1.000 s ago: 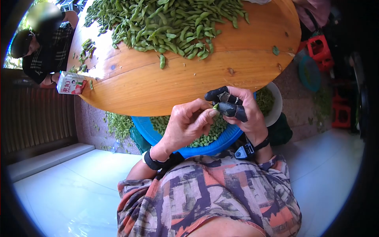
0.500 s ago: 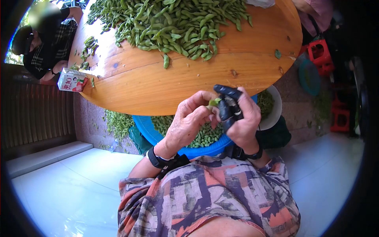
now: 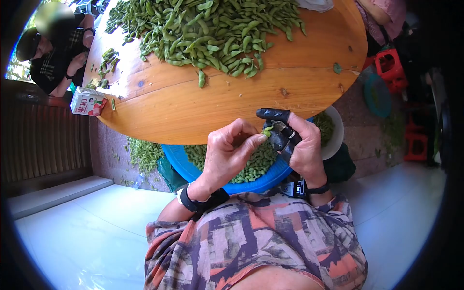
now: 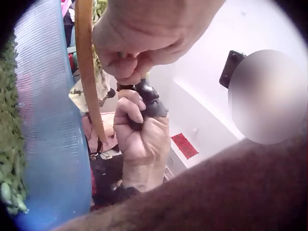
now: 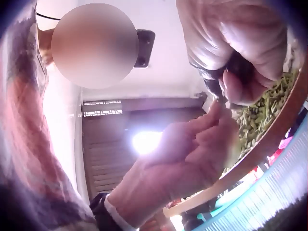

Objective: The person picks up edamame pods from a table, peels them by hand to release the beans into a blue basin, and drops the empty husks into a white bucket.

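Both hands meet over a blue basket of shelled green beans. My left hand pinches one end of a small green pod between thumb and forefinger. The right hand, with black coverings on its thumb and some fingers, has its fingers curled round the pod's other side. In the left wrist view, the left hand touches the covered fingertips of the right hand. The right wrist view has the left hand below the right hand, fingertips together; the pod is mostly hidden there.
A wooden table holds a large heap of pods and a drink carton at its left edge. A white bowl stands right of the basket. Pods lie on the floor at left. Another person sits at the far left, red stools at right.
The right hand turned and shifted beside the left fingertips, its black-covered finger rising and lowering slightly. The left hand stayed near the same spot. The person at left moved their arms.
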Available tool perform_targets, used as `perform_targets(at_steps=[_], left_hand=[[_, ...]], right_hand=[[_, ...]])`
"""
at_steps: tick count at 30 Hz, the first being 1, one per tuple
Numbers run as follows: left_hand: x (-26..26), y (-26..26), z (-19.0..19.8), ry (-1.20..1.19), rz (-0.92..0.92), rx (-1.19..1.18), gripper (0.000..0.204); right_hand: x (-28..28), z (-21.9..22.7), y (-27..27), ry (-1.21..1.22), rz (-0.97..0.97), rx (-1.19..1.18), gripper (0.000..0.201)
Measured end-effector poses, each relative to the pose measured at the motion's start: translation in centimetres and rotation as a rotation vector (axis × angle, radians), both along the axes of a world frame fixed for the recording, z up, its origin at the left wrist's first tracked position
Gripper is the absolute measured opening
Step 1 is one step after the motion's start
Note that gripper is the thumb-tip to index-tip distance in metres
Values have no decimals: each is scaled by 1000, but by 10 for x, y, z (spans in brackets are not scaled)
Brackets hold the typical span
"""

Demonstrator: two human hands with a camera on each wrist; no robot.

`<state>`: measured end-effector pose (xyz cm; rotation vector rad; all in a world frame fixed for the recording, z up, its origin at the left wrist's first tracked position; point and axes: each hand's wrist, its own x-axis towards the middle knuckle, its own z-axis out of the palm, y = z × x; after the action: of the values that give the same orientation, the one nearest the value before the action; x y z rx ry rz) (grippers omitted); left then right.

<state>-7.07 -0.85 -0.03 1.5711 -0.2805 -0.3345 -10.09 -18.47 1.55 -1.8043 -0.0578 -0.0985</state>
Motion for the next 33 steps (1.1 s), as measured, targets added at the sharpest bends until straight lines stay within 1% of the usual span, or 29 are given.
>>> perform_targets(at_steps=[1, 2, 4, 5, 6, 8, 9, 13, 15, 16, 18, 19, 20, 22, 23, 27, 28, 29, 30, 31, 32, 33], left_hand=[[0, 0, 0, -213, 35, 161, 20], [0, -1, 1, -216, 33, 161, 20], [-3, -1, 4, -435, 58, 348, 22], [-4, 0, 5, -347, -10, 353, 19], [-5, -1, 5, -350, -11, 353, 19], [-7, -6, 4, 70, -89, -5, 14], [-7, -4, 2, 96, -149, -47, 18], [-5, 0, 4, 150, -154, -7, 19], [-9, -1, -1, 109, -47, 40, 23], [-7, 1, -2, 110, -45, 41, 23], [0, 6, -2, -49, -67, 252, 27], [2, 6, -2, -7, -96, 224, 29], [1, 5, -1, -6, -98, 223, 29], [-2, 1, 3, 199, -108, -38, 31], [-4, 1, 3, 201, -107, -39, 31], [-5, 3, 0, 80, -145, 45, 31], [-5, 4, -3, 30, -172, 78, 30], [-5, 4, -9, 32, -170, 79, 30], [-4, 4, -13, -33, -171, 78, 30], [-3, 3, -15, -97, -171, 77, 30], [-4, 3, -13, -96, -170, 78, 30], [-3, 0, -1, -33, -176, 64, 31]], right_hand=[[0, -1, -1, -45, 3, -9, 40], [0, -2, 1, -48, 1, -10, 40], [0, -4, 9, -273, -113, -232, 42], [0, -4, 15, -341, -167, -249, 41], [-1, -6, 18, -343, -168, -249, 41], [-2, -8, 22, -409, -201, -251, 40], [-1, -6, 22, -389, -184, -249, 39], [-2, -14, 23, -374, -173, -223, 38], [-4, -13, 23, -381, -190, -240, 37], [-4, -13, 23, -381, -188, -238, 37], [-4, -13, 23, -495, -249, -359, 37], [-4, -14, 25, -534, -259, -447, 35], [-5, -15, 25, -532, -260, -449, 35], [-6, -18, 26, -588, -246, -535, 32], [-6, -21, 26, -610, -247, -536, 29], [-5, -17, 27, -587, -219, -458, 32], [-5, -16, 27, -528, -210, -400, 33], [-6, -14, 27, -470, -202, -340, 35], [-6, -10, 26, -469, -200, -339, 35], [-5, -5, 25, -394, -169, -256, 36], [-4, -3, 23, -318, -138, -174, 38], [0, -10, 22, -357, -116, -122, 35]])
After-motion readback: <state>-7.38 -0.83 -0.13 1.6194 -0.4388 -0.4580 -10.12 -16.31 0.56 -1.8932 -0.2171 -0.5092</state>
